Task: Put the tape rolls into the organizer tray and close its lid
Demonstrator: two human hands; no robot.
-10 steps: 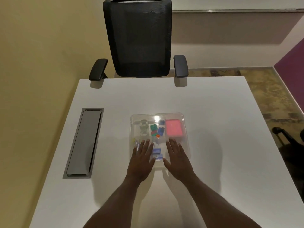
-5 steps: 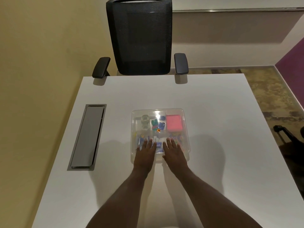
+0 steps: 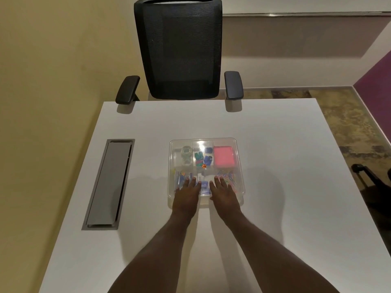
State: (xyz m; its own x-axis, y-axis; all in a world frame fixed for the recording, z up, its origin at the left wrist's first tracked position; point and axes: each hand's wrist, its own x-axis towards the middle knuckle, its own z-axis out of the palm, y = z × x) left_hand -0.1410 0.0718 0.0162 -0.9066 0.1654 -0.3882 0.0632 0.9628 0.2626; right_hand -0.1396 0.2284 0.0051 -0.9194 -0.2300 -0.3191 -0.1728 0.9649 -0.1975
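Item: white table (image 3: 275,155), square-cornered, filling the middle of the scene; a grey metal cable hatch (image 3: 109,185) is sitting flush in its left part. Beyond the far edge a black mesh office chair (image 3: 178,49) is standing with both armrests near the tabletop. Surroundings: yellow wall at left, beige wall behind, purple wall and mottled brown floor at right. Item: clear plastic organizer tray (image 3: 240,166) is lying centre-table with its transparent lid (image 3: 203,142) resting flat on top. Showing through the lid: two clear tape rolls (image 3: 186,154) in the far-left compartment, blue and green small pieces in the far-middle one, a pink pad (image 3: 223,156) in the far-right one, coloured clips or pins in the near compartments. Left hand (image 3: 186,196) and right hand (image 3: 224,195) are lying palm-down on the near part of the lid, side by side, fingers extended and slightly spread, grasping nothing; the tape rolls are lying beyond the left fingertips, under the lid.
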